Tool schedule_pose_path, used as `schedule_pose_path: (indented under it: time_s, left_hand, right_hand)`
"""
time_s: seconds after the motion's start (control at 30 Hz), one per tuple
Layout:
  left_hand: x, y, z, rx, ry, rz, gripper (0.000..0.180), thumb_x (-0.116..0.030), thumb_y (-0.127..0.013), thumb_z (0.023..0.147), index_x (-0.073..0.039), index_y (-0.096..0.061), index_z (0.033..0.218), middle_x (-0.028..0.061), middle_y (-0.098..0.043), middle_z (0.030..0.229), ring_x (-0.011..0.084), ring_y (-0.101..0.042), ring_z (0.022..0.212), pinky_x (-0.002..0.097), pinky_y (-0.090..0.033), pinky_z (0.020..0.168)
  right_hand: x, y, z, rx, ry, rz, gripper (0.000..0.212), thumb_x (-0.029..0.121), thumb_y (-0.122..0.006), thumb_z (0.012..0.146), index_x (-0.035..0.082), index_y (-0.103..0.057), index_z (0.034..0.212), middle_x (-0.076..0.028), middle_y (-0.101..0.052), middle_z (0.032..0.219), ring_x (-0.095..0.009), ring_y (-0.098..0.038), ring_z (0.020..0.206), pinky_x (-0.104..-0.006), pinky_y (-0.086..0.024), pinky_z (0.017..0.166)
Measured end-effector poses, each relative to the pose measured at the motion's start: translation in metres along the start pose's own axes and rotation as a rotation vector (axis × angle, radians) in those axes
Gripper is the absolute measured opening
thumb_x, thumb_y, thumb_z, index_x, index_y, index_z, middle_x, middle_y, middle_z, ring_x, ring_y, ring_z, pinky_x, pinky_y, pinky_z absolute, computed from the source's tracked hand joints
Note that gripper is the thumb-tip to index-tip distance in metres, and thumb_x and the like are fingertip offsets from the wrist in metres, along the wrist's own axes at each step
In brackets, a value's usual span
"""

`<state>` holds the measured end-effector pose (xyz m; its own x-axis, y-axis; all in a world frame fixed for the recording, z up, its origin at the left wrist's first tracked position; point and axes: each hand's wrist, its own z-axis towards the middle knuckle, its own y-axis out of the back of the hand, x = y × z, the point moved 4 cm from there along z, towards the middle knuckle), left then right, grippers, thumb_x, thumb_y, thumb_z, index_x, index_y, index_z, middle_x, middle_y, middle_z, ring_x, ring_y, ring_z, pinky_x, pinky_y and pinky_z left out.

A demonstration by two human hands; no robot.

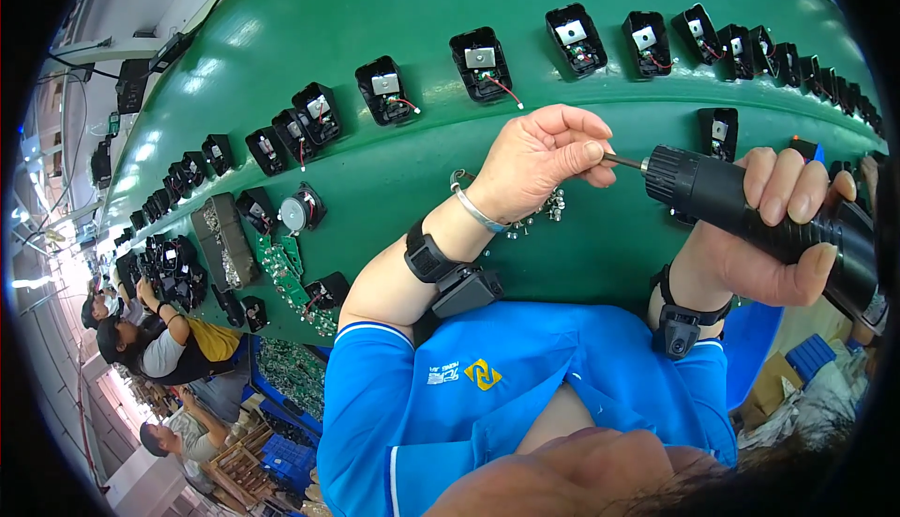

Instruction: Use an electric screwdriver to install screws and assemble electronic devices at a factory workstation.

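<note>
My right hand (778,208) is wrapped round a black electric screwdriver (717,189), which lies nearly level and points left. Its thin metal bit (626,161) reaches to the fingertips of my left hand (548,161). Thumb and fingers of the left hand are pinched together at the bit's tip; whatever is between them is too small to make out. Below the left wrist, partly hidden by it, small silver screws (553,206) lie in a loose pile on the green table (422,184). An open black housing (718,133) sits beyond the screwdriver.
A long row of black housings (480,62) with circuit boards and red wires curves along the table's far side. To the left are a round speaker (298,212), a tray of screws (223,240) and green circuit boards (281,269). Other people (178,339) work at far left.
</note>
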<state>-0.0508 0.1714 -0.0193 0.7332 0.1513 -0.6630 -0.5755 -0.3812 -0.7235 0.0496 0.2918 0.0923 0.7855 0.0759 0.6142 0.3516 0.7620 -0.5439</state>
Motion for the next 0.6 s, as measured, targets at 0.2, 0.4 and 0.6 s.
schedule_pose_path:
  time_s: [0.2, 0.4, 0.6]
  left_hand:
    - [-0.042, -0.005, 0.003, -0.082, -0.456, 0.810, 0.025, -0.012, -0.055, 0.074, -0.001, -0.049, 0.096, 0.0062, -0.055, 0.085, 0.0163, -0.053, 0.079, 0.0274, -0.043, 0.073]
    - [-0.064, 0.006, 0.030, -0.309, -0.754, 1.948, 0.069, -0.029, -0.070, 0.051, 0.001, -0.041, 0.106, 0.0126, -0.045, 0.103, 0.0281, -0.037, 0.102, 0.0412, -0.026, 0.088]
    - [-0.053, 0.022, 0.056, -0.310, -0.711, 1.931, 0.072, -0.030, -0.072, 0.047, 0.001, -0.042, 0.104, 0.0113, -0.047, 0.098, 0.0264, -0.039, 0.099, 0.0418, -0.025, 0.089]
  right_hand:
    - [-0.001, 0.006, 0.012, 0.006, 0.078, -0.016, 0.044, 0.029, -0.049, 0.070, 0.005, -0.039, 0.106, -0.003, -0.046, 0.074, -0.013, -0.041, 0.059, -0.0272, -0.032, 0.052]
    - [-0.041, 0.010, 0.031, -0.028, 0.139, -0.013, 0.031, 0.018, -0.039, 0.076, 0.007, -0.035, 0.105, -0.007, -0.052, 0.072, -0.017, -0.047, 0.059, -0.0351, -0.037, 0.056]
    - [-0.073, 0.009, 0.036, -0.178, 0.117, -0.275, 0.027, 0.013, -0.043, 0.071, 0.006, -0.039, 0.098, -0.006, -0.051, 0.066, -0.018, -0.047, 0.058, -0.0334, -0.038, 0.058]
